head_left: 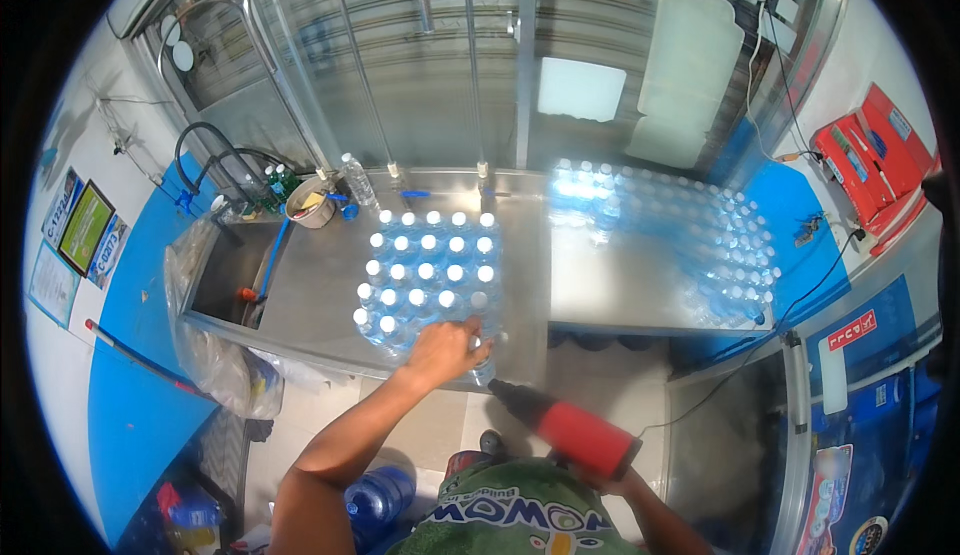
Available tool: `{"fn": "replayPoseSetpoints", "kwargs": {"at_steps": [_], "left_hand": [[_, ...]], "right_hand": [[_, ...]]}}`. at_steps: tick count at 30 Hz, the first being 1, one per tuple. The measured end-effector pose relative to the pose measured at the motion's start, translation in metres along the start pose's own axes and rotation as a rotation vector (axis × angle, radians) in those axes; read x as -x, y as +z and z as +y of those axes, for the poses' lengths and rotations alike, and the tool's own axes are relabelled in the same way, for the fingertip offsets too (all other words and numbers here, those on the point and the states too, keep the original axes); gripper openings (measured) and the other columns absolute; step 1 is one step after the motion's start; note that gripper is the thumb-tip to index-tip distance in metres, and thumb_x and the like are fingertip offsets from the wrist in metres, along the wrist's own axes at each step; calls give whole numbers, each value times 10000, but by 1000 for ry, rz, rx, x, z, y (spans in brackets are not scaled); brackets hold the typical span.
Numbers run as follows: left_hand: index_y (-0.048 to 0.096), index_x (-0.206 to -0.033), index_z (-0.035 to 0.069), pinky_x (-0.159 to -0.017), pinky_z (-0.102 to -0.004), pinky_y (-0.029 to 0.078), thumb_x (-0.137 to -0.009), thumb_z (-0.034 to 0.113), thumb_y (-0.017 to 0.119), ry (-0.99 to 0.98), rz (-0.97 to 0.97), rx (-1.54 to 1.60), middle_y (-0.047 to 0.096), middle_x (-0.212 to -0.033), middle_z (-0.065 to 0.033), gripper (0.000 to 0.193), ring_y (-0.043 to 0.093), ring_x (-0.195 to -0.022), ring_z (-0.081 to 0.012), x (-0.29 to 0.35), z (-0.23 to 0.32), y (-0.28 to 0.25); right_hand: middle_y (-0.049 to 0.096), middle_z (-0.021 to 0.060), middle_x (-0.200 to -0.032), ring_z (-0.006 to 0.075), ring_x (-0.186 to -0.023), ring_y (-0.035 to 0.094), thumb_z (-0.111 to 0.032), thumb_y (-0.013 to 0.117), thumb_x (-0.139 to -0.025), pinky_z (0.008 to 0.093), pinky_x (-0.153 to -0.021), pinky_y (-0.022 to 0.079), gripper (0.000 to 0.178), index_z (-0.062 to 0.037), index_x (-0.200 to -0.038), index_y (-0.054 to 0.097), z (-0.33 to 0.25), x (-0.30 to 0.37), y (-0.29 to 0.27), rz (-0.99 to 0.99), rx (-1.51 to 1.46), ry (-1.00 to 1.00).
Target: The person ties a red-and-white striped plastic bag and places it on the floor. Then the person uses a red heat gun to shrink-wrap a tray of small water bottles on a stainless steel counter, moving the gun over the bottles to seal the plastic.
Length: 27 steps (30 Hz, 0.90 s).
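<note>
Down at the near edge of the steel counter [310, 305], the left hand [445, 350] lies palm-down with fingers curled over the near right corner of a wrapped pack of water bottles [430, 275], gripping the plastic there. Its forearm reaches up from the lower edge, slanting right. The right hand [600, 477] is mostly hidden beneath a red heat gun [570, 433] it holds; its fingers cannot be made out, though the tool sits in its grasp with the dark nozzle aimed left and far, toward the pack's near right corner, just short of it. Farther right, a larger spread of bottles [680, 235] covers the counter. At the far left lie a sink [230, 270], a small bowl [310, 205] and a single bottle [357, 180]. A clear plastic bag [215, 355] hangs off the counter's left end.
</note>
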State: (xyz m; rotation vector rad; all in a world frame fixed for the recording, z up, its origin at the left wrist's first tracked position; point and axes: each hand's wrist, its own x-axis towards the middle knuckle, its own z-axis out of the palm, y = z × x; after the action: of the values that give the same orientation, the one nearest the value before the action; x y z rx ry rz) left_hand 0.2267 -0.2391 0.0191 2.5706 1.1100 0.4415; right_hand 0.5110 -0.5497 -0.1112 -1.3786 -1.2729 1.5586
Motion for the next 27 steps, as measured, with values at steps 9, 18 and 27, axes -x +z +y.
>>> {"fn": "replayPoseSetpoints", "kwargs": {"at_steps": [9,18,27], "left_hand": [[711,-996,31,-713,-497,610,-932,394,770,-224,-3,-15,759,-810,-208,373,756,-772,-414,38,-39,4],[699,-1047,30,-696,-503,608,-954,432,761,-388,97,-154,766,-822,-195,418,763,-778,-406,31,-78,23],[728,-1168,73,-738,-465,597,-876,532,820,-430,164,-412,770,-954,-167,551,758,-875,-364,13,-48,-8]], "right_hand": [[683,134,-1343,308,-1310,614,-306,813,-949,434,-1133,454,501,-70,-1365,662,-9,-31,10,-75,190,-58],[726,84,-1149,223,-1094,687,-261,717,-1013,386,-957,551,263,-73,-1197,723,-36,-37,0,-45,248,-155],[639,160,-1433,306,-1376,574,-359,744,-1002,427,-1182,413,515,-60,-1407,635,-7,-21,-44,-85,329,-207]]}}
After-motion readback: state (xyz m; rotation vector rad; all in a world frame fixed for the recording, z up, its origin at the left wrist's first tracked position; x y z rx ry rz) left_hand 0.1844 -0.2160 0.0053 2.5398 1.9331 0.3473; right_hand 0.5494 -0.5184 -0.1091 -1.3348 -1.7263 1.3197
